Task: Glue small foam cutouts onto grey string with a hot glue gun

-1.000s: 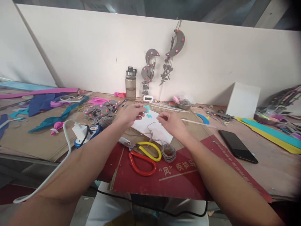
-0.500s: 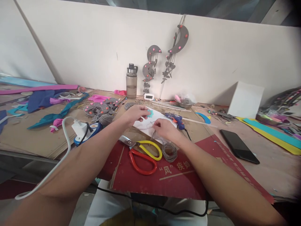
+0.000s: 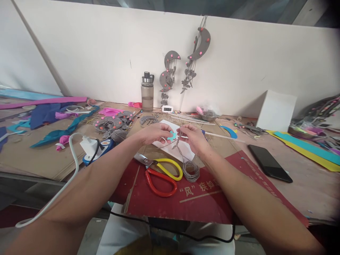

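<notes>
My left hand [image 3: 157, 132] pinches a small turquoise cut-out [image 3: 173, 136] with a notched edge, between thumb and fingers. Close by on its right, my right hand [image 3: 196, 139] has its fingertips closed on a grey cord [image 3: 181, 151]. The cord trails down to a coil [image 3: 191, 173] on the red cardboard. Both hands are above a white sheet of paper [image 3: 167, 150]. Scissors [image 3: 152, 163] with one yellow and one red handle lie in front of them. A blue glue gun [image 3: 203, 132] is mostly hidden behind my right hand.
Left of my hands stand a white plug on a blue power strip [image 3: 91, 150] and a pile of grey felt pieces [image 3: 114, 124]. A bottle [image 3: 147, 92] is at the back. A phone [image 3: 269, 163] lies on the right. Grey moon hangings [image 3: 203, 44] hang on the wall.
My right hand has moved up and lifted the cord off the paper. My left hand has brought the turquoise cut-out slightly right and down, so the two hands are closer.
</notes>
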The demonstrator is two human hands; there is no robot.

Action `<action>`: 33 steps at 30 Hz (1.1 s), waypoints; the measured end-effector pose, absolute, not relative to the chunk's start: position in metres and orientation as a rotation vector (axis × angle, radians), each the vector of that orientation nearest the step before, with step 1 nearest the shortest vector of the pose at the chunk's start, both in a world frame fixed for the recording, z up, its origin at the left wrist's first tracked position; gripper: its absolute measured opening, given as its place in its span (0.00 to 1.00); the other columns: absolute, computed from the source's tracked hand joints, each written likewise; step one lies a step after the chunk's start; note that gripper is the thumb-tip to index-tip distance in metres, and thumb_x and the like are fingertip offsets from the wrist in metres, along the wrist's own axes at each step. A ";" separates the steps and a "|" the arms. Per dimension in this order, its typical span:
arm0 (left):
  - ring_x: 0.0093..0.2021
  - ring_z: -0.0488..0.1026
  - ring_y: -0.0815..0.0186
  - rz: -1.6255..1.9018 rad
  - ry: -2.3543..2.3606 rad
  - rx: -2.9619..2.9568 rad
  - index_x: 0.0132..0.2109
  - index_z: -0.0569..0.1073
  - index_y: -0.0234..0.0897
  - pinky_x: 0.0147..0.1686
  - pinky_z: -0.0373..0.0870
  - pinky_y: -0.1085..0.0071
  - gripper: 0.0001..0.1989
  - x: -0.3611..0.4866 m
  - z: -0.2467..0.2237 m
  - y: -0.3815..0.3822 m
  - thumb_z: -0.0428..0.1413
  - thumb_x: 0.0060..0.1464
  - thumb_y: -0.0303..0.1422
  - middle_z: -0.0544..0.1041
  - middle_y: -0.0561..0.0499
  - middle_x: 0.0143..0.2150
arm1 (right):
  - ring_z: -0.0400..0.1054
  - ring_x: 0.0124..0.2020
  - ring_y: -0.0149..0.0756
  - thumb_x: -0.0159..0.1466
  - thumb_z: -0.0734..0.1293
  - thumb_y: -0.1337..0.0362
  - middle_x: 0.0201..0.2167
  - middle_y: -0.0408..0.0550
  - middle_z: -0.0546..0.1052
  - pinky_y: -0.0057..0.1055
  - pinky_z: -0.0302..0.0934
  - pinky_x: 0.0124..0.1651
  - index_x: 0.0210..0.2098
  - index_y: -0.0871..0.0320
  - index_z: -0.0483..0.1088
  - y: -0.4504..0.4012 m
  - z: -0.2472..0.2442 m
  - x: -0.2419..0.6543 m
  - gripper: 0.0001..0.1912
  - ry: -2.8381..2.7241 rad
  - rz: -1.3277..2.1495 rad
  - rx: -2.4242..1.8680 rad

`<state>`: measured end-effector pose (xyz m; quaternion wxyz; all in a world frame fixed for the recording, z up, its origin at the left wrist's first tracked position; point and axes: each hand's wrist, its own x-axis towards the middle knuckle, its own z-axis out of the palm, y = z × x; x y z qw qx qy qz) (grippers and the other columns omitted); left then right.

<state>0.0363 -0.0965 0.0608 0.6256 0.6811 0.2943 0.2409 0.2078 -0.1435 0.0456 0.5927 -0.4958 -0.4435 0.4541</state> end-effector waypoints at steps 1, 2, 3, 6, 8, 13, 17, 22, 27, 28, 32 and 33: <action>0.30 0.71 0.69 0.547 0.673 1.565 0.34 0.74 0.32 0.28 0.65 0.75 0.11 0.036 0.061 -0.096 0.63 0.41 0.32 0.74 0.48 0.33 | 0.67 0.29 0.28 0.47 0.69 0.61 0.27 0.43 0.74 0.29 0.64 0.34 0.25 0.58 0.64 -0.144 0.047 0.208 0.10 -1.008 1.054 -1.130; 0.30 0.71 0.69 0.542 0.668 1.577 0.34 0.75 0.32 0.27 0.63 0.75 0.11 0.036 0.061 -0.096 0.63 0.41 0.32 0.74 0.48 0.33 | 0.67 0.29 0.28 0.47 0.69 0.62 0.27 0.43 0.74 0.29 0.65 0.35 0.24 0.58 0.63 -0.144 0.047 0.208 0.11 -0.989 1.053 -1.107; 0.30 0.71 0.70 0.545 0.661 1.605 0.34 0.75 0.33 0.27 0.63 0.75 0.11 0.035 0.061 -0.096 0.63 0.41 0.32 0.74 0.48 0.33 | 0.67 0.29 0.28 0.47 0.70 0.62 0.26 0.42 0.74 0.30 0.65 0.35 0.24 0.58 0.63 -0.144 0.048 0.207 0.11 -0.973 1.056 -1.080; 0.33 0.71 0.69 0.568 0.636 1.731 0.34 0.77 0.34 0.32 0.64 0.74 0.10 0.035 0.062 -0.098 0.62 0.42 0.33 0.76 0.49 0.34 | 0.67 0.29 0.29 0.46 0.70 0.61 0.25 0.42 0.73 0.33 0.66 0.37 0.24 0.58 0.63 -0.146 0.050 0.208 0.12 -0.960 1.065 -0.998; 0.35 0.71 0.68 0.550 0.604 1.776 0.35 0.77 0.35 0.36 0.65 0.73 0.09 0.035 0.063 -0.100 0.61 0.44 0.33 0.76 0.49 0.35 | 0.67 0.29 0.29 0.46 0.70 0.60 0.25 0.41 0.73 0.34 0.66 0.38 0.24 0.58 0.63 -0.147 0.051 0.208 0.12 -0.959 1.049 -0.973; 0.32 0.71 0.69 0.492 0.497 1.587 0.35 0.74 0.33 0.33 0.64 0.73 0.09 0.038 0.062 -0.102 0.62 0.44 0.32 0.75 0.48 0.32 | 0.68 0.30 0.29 0.47 0.70 0.61 0.25 0.41 0.73 0.30 0.64 0.38 0.24 0.57 0.63 -0.148 0.055 0.211 0.12 -0.936 1.012 -0.936; 0.26 0.67 0.74 0.730 0.427 1.278 0.33 0.71 0.32 0.26 0.61 0.78 0.09 0.038 0.062 -0.095 0.62 0.43 0.28 0.72 0.51 0.29 | 0.69 0.31 0.30 0.48 0.70 0.62 0.25 0.40 0.74 0.30 0.65 0.37 0.25 0.56 0.63 -0.147 0.057 0.214 0.11 -0.850 1.008 -0.895; 0.21 0.60 0.77 0.983 0.395 1.045 0.29 0.67 0.33 0.16 0.49 0.80 0.09 0.034 0.063 -0.084 0.60 0.40 0.25 0.67 0.54 0.24 | 0.70 0.29 0.31 0.51 0.68 0.63 0.27 0.41 0.75 0.30 0.67 0.34 0.28 0.56 0.61 -0.146 0.059 0.217 0.09 -0.771 0.982 -0.817; 0.18 0.57 0.77 1.055 0.395 0.923 0.28 0.66 0.33 0.14 0.46 0.80 0.07 0.031 0.064 -0.081 0.58 0.40 0.24 0.67 0.54 0.24 | 0.66 0.23 0.27 0.52 0.65 0.66 0.23 0.38 0.71 0.31 0.68 0.32 0.28 0.55 0.59 -0.145 0.063 0.221 0.08 -0.689 0.978 -0.751; 0.18 0.57 0.77 1.064 0.375 0.912 0.28 0.66 0.33 0.14 0.47 0.80 0.07 0.031 0.064 -0.081 0.58 0.40 0.25 0.68 0.53 0.24 | 0.63 0.21 0.25 0.52 0.65 0.66 0.21 0.36 0.69 0.29 0.67 0.30 0.28 0.55 0.58 -0.145 0.065 0.222 0.08 -0.684 0.965 -0.747; 0.19 0.58 0.77 1.115 0.308 0.861 0.28 0.66 0.33 0.14 0.49 0.80 0.05 0.027 0.070 -0.080 0.56 0.42 0.24 0.69 0.53 0.26 | 0.49 0.15 0.20 0.52 0.65 0.66 0.18 0.32 0.59 0.19 0.52 0.17 0.26 0.55 0.56 -0.146 0.075 0.229 0.10 -0.697 0.881 -0.765; 0.19 0.58 0.77 1.133 0.300 0.842 0.28 0.66 0.34 0.14 0.49 0.80 0.05 0.026 0.072 -0.081 0.56 0.42 0.24 0.69 0.53 0.26 | 0.46 0.14 0.20 0.53 0.65 0.66 0.18 0.32 0.58 0.18 0.47 0.15 0.25 0.56 0.54 -0.147 0.078 0.231 0.11 -0.703 0.861 -0.765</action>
